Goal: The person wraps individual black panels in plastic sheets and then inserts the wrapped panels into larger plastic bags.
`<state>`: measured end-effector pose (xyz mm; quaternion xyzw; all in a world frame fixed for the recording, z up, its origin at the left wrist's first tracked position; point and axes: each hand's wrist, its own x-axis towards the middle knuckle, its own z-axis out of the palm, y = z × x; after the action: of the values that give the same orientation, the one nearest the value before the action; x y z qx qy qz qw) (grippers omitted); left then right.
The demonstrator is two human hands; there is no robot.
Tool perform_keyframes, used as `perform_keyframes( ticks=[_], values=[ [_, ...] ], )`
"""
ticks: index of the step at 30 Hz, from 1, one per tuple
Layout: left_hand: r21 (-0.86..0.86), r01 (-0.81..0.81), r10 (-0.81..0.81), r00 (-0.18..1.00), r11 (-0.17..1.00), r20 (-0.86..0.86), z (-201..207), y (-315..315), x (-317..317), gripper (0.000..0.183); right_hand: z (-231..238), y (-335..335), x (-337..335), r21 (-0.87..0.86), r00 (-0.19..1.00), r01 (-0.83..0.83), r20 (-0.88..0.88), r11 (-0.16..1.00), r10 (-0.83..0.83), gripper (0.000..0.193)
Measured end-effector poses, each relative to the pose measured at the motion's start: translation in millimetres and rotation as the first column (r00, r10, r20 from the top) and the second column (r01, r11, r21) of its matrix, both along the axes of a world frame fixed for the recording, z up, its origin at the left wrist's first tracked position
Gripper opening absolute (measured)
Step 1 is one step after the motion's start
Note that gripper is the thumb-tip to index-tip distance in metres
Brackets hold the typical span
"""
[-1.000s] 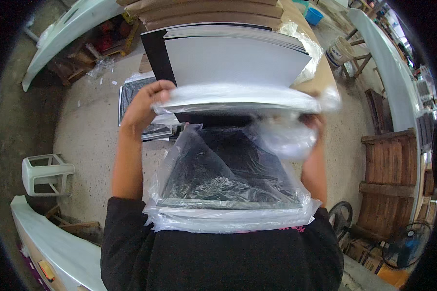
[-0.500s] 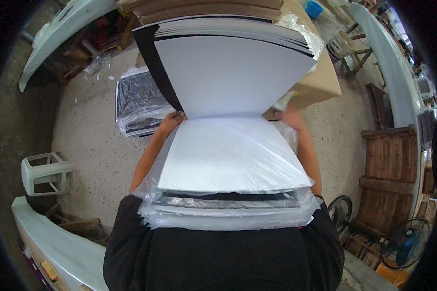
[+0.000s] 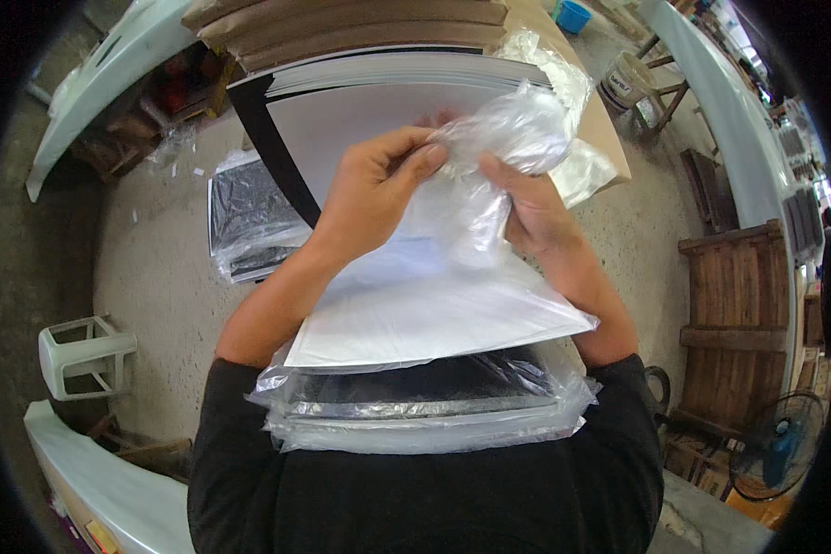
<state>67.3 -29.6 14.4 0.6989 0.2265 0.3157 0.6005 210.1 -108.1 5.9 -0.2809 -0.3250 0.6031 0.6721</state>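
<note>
Bringing both hands together over the front of the body, the person now works with the clear plastic film [image 3: 526,115]. Half a second before, the two hands were apart, one at each side of the white flat pack [image 3: 434,323]; now neither hand is at those sides. The left hand [image 3: 379,189] pinches the film between the thumb and the fingers, and the right hand [image 3: 537,210] is closed on the same film, just beside it. The film is bunched and crumpled between them, so in my judgement the attention of the work has passed from the pack to this plastic. Whether the film is joined to the pack, I cannot tell.

The white flat pack lies below the hands, its near edge toward the chest, on top of a dark bagged stack [image 3: 425,380]. Behind the hands stand white sheets [image 3: 319,138] with a black panel [image 3: 282,152] at their back, and beyond them are brown packs [image 3: 351,26]. Another bagged dark stack [image 3: 249,203] rests at the person's left, well apart from the film.
</note>
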Motion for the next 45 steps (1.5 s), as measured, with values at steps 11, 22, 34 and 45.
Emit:
perform_keyframes(
  ticks=[11,22,34,45],
  values=[
    [0.198,-0.181,0.161,0.980,0.963,0.112,-7,1,1,0.022,-11,3,-5,-0.160,0.958,0.284,-0.004,0.945,-0.288,0.031],
    [-0.007,-0.122,0.120,0.955,0.992,0.273,-2,29,-14,0.023,-10,-21,17,-0.058,0.996,-0.090,0.008,0.994,0.090,0.040],
    [-0.519,0.420,-0.256,0.897,0.745,0.360,-30,50,-77,0.052,-24,-79,72,0.051,0.563,-0.045,0.826,0.998,-0.016,0.031],
    [-0.596,-0.224,0.213,0.973,0.771,-0.089,-47,35,-73,0.051,-66,-86,58,0.019,0.965,-0.074,0.252,0.997,0.066,0.054]
  ],
)
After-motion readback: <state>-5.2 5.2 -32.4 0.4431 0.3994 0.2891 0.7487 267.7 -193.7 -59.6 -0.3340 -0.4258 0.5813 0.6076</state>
